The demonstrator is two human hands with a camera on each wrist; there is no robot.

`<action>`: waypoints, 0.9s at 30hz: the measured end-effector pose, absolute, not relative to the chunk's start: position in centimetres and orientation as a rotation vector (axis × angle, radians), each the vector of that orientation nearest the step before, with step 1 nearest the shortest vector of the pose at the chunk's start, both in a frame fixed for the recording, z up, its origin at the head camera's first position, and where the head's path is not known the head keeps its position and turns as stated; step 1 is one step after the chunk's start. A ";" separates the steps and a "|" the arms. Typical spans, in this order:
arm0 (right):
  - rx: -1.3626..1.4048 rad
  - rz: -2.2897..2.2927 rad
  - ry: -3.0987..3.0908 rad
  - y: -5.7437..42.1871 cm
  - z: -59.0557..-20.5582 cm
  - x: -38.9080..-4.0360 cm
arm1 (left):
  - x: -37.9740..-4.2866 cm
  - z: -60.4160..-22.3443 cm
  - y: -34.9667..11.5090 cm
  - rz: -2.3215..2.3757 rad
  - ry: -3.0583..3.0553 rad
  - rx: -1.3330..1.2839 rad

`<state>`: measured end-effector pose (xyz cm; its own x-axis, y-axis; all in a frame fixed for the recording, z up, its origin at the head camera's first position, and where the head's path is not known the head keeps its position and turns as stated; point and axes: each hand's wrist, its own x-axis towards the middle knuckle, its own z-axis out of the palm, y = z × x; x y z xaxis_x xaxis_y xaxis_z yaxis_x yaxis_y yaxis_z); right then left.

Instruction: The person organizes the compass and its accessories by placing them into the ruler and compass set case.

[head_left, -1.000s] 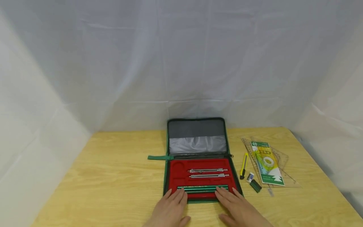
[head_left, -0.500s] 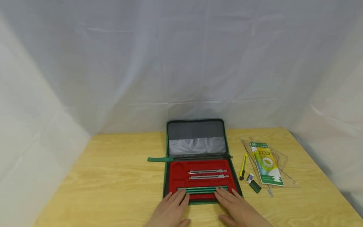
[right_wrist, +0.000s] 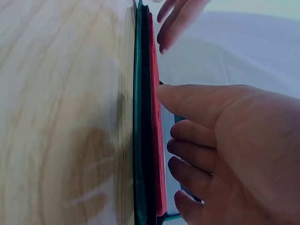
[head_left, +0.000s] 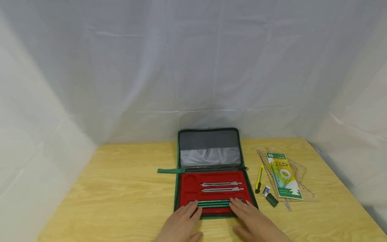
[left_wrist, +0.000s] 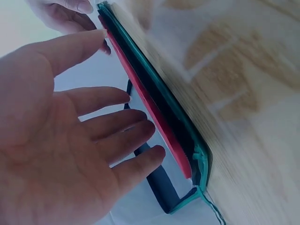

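Note:
A green zip case [head_left: 175,198] lies unfolded on the table, its lid standing up at the back. Its red tray [head_left: 190,181] holds two silver drawing compasses [head_left: 222,184] and a row of green pencils [head_left: 215,203] near the front. My left hand [head_left: 181,220] has its fingertips at the left end of the pencils, fingers extended. At their right end, the fingertips of my right hand [head_left: 254,218] lie likewise. In the left wrist view, the left hand [left_wrist: 79,126] is palm toward the camera beside the tray's edge. The right wrist view shows the right hand [right_wrist: 225,145] with loosely bent fingers.
Right of the case lie a yellow utility knife [head_left: 259,178], a small eraser [head_left: 266,191] and a dark green block [head_left: 271,200]. A printed packet [head_left: 284,174] rests on clear set squares [head_left: 306,191]. A green strap [head_left: 166,170] sticks out left; a white sheet [head_left: 193,67] hangs behind.
Both hands stay at the pencils with almost no movement. The whole head view has shifted very slightly, so the case and table sit a little lower.

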<state>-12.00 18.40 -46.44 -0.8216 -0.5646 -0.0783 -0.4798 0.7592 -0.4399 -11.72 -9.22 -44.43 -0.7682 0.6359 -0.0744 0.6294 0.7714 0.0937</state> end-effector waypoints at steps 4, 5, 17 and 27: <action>-0.744 -0.639 2.747 18.4 -46.1 -12.0 | -12.1 -44.4 -9.5 0.110 2.891 1.055; -0.733 -0.648 2.746 18.4 -46.1 -12.0 | -12.2 -44.3 -9.6 0.121 2.888 1.049; -0.708 -0.695 2.799 19.4 -45.5 -12.4 | -12.9 -43.4 -9.7 0.239 2.888 0.896; -0.723 -0.640 2.934 20.6 -44.6 -13.6 | -13.7 -42.9 -9.6 0.349 2.921 0.906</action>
